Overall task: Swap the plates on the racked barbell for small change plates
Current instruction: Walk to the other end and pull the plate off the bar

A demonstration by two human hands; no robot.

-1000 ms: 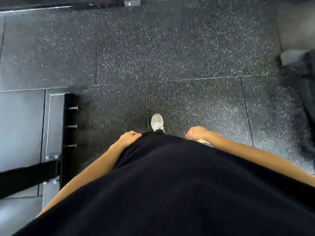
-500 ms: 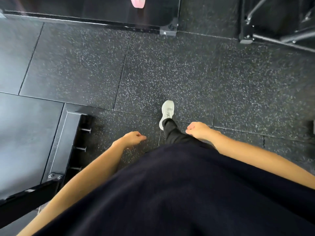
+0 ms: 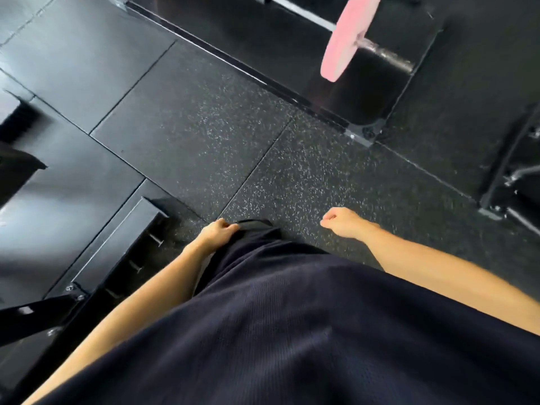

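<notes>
We see open floor [image 3: 263,159] up to platform edge [image 3: 251,74], 1 pink plate [image 3: 347,36] on barbell [image 3: 382,54]; left hand [image 3: 217,233] and right hand [image 3: 343,222] w/ fingers loosely curled, holding nothing.

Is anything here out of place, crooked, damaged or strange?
Nothing stands out. The pink plate sits on the bar sleeve, above the dark platform. The speckled floor shows no damage. Both hands, left and right, hang loosely curled and hold nothing.
</notes>
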